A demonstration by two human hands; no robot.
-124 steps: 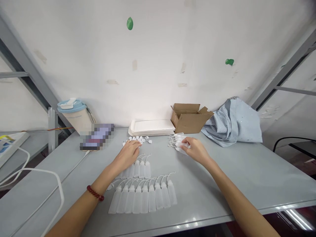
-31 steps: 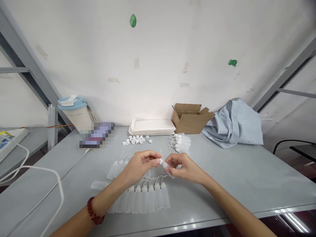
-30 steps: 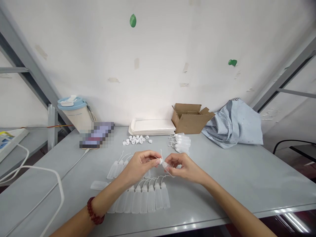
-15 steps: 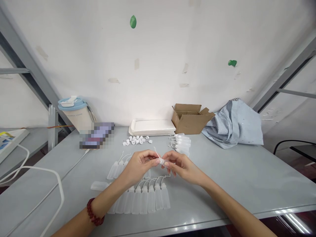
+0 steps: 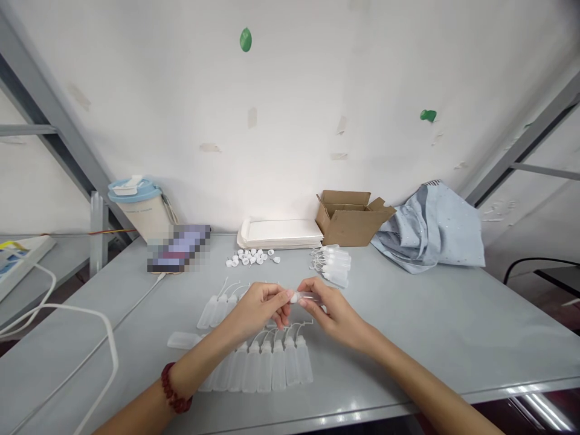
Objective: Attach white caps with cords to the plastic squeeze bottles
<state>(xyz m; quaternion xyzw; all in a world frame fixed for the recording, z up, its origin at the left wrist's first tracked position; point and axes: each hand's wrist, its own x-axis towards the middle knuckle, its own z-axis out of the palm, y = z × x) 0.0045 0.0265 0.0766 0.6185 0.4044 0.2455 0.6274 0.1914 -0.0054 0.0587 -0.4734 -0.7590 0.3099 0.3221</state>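
Note:
A small translucent squeeze bottle is held sideways over the table between my two hands. The fingers of my right hand are closed around its body and hide most of it. At its left end, my left hand pinches the white cap between thumb and forefinger. Below the hands lies a row of translucent bottles with thin tethered strips at their necks. Part of another row shows behind my left forearm. A single bottle lies sideways at the left.
Loose white caps lie in a cluster before a stack of white trays. More bottles are piled near an open cardboard box. Left stand a phone with its cable and a blue-lidded cup; right, grey-blue cloth.
The bottle's thin strip, upright between the hands before, no longer shows. My left fingers now pinch a white cap at the bottle's end, and its lower fingers have come into view.

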